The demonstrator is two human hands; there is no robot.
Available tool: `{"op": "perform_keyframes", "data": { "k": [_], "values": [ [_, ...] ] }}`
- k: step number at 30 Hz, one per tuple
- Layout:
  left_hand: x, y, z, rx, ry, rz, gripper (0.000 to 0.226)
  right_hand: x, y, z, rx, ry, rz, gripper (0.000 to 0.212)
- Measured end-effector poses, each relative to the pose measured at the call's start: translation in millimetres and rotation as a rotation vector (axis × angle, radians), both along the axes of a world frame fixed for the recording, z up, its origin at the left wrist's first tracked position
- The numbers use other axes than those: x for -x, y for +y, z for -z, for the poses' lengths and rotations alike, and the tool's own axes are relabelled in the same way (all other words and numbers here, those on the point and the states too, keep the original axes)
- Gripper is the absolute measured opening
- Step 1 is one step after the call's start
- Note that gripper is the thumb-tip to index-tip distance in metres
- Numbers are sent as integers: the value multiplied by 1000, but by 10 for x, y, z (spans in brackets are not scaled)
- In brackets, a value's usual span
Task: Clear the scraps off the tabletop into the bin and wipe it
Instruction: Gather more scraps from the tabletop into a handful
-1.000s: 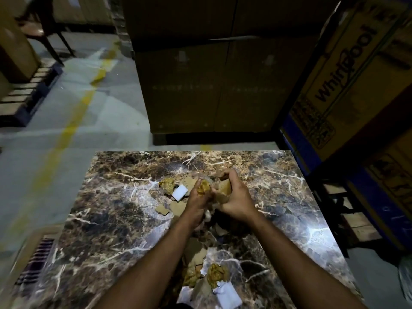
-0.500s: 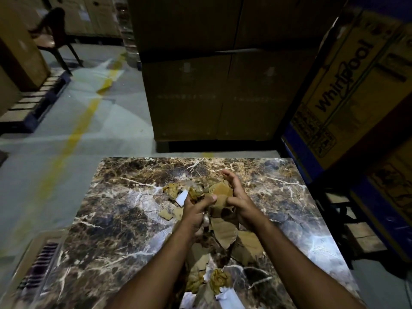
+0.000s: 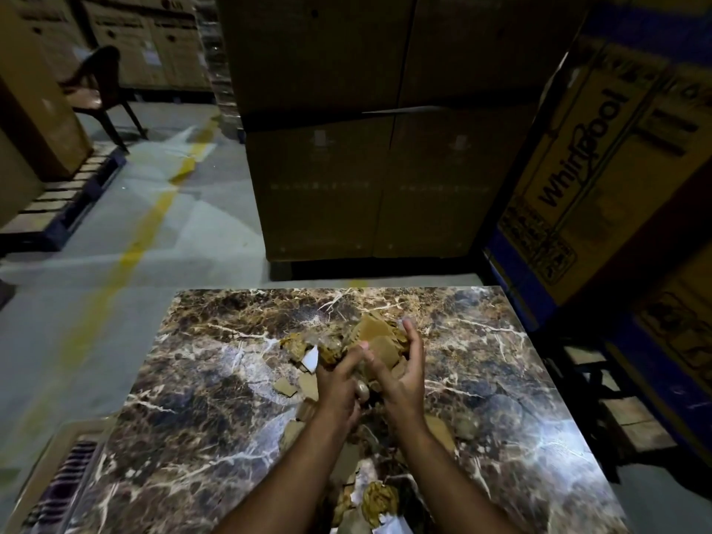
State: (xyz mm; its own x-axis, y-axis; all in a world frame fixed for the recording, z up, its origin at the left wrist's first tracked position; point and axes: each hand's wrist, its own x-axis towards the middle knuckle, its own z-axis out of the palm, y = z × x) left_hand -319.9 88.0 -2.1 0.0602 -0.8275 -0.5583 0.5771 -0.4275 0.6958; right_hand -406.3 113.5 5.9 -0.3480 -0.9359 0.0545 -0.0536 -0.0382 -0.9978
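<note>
1. Cartons of plain brown cardboard (image 3: 370, 156), stacked tall, fill the 12 o'clock side beyond the table; a yellow and blue carton printed "Whirlpool" (image 3: 601, 159) leans in at 2 o'clock
2. Grey concrete floor (image 3: 115, 233) runs off toward 10 o'clock, crossed by a worn yellow painted line (image 3: 127, 248), with a dark chair (image 3: 100, 90) far back at 11 o'clock
3. Dark brown marble-patterned tabletop (image 3: 200, 410) with white veins takes up the lower middle, glare spots at 9 and 3 o'clock of the hands
4. Left hand (image 3: 337, 383) and right hand (image 3: 400, 375) are cupped toward each other just above the table's centre, thumbs touching, fingers curled round a gathered bundle of tan cardboard scraps and crumpled paper (image 3: 375, 335) that sticks out at their 12 o'clock
5. Loose tan cardboard scraps (image 3: 286, 387) lie on the marble at 9 o'clock of the left hand, with a small white paper slip (image 3: 310, 360) just beside its knuckles
6. A crumpled yellowish paper wad (image 3: 379, 501) sits at 6 o'clock near the table's front edge, between the forearms, among more flat scraps
</note>
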Motion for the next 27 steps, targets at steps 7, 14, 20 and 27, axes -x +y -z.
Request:
{"op": "perform_keyframes", "data": {
  "k": [7, 14, 20, 27],
  "values": [
    [42, 159, -108, 188, -24, 190, 61, 93, -134, -258, 115, 101, -59, 58],
    [22, 194, -180, 329, -62, 182, 63, 105, -314, -167, 68, 33, -109, 44],
    [111, 262, -396, 291, -75, -42, 88, 0, -319, -123, 91, 8, -156, 43],
    [-162, 376, -427, 250, -130, -433, 47, -453, -234, -216, 259, 46, -333, 30]
  ]
}}
